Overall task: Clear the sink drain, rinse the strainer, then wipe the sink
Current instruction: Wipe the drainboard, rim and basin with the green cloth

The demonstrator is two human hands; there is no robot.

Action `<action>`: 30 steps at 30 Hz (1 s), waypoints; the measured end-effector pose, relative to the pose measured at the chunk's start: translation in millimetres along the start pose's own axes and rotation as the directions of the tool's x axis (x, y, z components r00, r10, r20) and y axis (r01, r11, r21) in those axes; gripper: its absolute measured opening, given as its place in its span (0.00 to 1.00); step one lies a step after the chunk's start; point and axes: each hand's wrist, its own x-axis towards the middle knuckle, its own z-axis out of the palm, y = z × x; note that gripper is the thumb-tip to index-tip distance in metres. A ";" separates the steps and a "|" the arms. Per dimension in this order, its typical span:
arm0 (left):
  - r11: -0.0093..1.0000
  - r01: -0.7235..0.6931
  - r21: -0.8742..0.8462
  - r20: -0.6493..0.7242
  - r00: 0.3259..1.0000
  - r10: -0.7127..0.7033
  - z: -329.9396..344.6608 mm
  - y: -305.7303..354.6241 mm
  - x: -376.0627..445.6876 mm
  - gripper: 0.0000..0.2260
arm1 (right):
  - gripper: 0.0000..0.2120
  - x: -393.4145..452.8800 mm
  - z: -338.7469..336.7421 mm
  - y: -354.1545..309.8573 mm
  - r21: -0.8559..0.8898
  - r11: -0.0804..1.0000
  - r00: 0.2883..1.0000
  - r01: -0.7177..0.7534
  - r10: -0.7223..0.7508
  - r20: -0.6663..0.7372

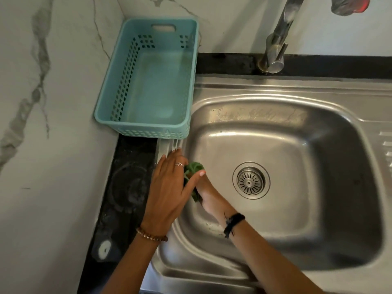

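Observation:
A stainless steel sink (297,240) fills the right of the view, with a round metal strainer (251,180) seated in its drain. My right hand (209,196) is inside the basin at its left wall, closed around a green scrubber (194,168). My left hand (169,187) lies flat on the sink's left rim, fingers spread, its thumb over the scrubber and my right hand. Most of the scrubber is hidden between the two hands.
A teal plastic basket (118,115) stands at the back left on the black counter (127,187). A steel tap (275,49) rises behind the sink. A marble wall (42,145) closes the left side. Drainer ribs (385,145) lie at the right edge.

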 end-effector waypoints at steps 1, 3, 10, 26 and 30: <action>1.000 0.001 -0.002 -0.003 1.000 -0.001 -0.1 -0.5 0.0 0.31 | 0.12 6.1 -2.1 -8.9 0.053 0.999 1.000 -0.003 0.002 0.012; 1.000 -0.011 0.023 0.012 1.000 0.011 -1.1 -0.9 -0.5 0.33 | 0.11 16.8 -8.1 -30.5 0.126 0.991 0.998 0.036 -0.042 0.040; 0.999 -0.041 0.032 0.045 0.998 0.039 5.3 10.5 10.3 0.37 | 0.15 66.4 -24.9 -108.7 0.521 0.853 0.998 0.039 -0.004 -0.067; 0.998 0.003 -0.067 -0.080 0.997 -0.008 58.0 36.7 111.6 0.27 | 0.17 28.1 -122.8 -104.5 -0.234 0.914 0.778 0.333 -0.406 -0.479; 0.998 0.019 -0.067 -0.113 0.993 -0.026 57.0 36.6 120.6 0.26 | 0.16 38.7 -62.7 -100.6 -0.305 0.859 0.864 0.410 -0.473 -0.173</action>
